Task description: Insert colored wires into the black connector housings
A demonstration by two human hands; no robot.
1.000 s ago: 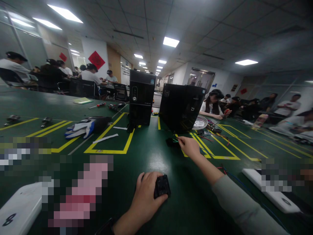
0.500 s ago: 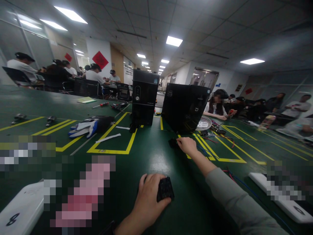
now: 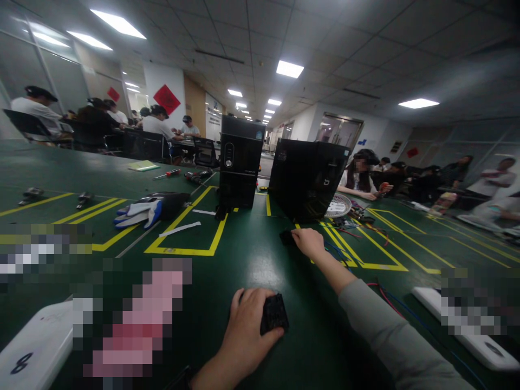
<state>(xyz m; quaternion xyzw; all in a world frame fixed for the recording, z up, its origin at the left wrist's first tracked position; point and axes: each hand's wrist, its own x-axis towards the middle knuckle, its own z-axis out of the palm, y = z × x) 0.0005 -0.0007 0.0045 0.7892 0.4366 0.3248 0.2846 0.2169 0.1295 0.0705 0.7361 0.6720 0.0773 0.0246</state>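
My left hand (image 3: pixel 249 327) is in the lower middle, its fingers wrapped round a black, blocky plastic part (image 3: pixel 275 313) on the green table (image 3: pixel 260 265). Farther forward, my right hand (image 3: pixel 309 244) is closed at the edge of a small dark piece (image 3: pixel 286 236) that lies flat on the table. What kind of part either one is, I cannot make out. Beyond my right hand stands a black computer tower (image 3: pixel 304 179), and a second black tower (image 3: pixel 239 162) is to its left.
White-and-blue gloves (image 3: pixel 142 212) and a screwdriver (image 3: pixel 167 174) lie left. Blue and red wires (image 3: pixel 392 303) run beside my right sleeve. A white basket (image 3: pixel 339 206) and loose cables are behind the right tower. A person (image 3: pixel 361 176) sits across the table.
My right hand and forearm have shifted very slightly left. My left hand keeps its hold on the black plastic part.
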